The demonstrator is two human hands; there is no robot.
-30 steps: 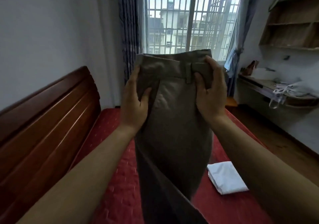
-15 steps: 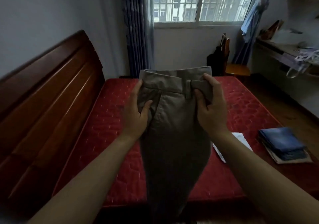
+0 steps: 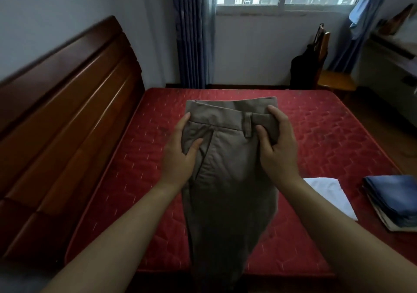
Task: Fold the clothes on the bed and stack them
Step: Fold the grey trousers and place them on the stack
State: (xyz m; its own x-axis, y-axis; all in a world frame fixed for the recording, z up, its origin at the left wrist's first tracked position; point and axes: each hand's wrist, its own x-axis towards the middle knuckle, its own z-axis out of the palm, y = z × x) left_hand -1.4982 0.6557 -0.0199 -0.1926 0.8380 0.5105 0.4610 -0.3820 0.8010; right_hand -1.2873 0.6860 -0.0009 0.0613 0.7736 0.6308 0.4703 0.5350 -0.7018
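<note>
1. Left hand [image 3: 180,155] and right hand [image 3: 276,148] each pinch the waistband of khaki trousers [image 3: 228,180], held above the bed [image 3: 126,180], legs hanging.
2. Done, apparently: folded white garment [image 3: 327,193] and, apart from it, blue jeans stack [image 3: 392,200].
3. Left: fold trousers, stack everything.

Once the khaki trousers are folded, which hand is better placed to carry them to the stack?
Probably the right hand: it grips the trousers on the side of the folded blue stack.
</note>
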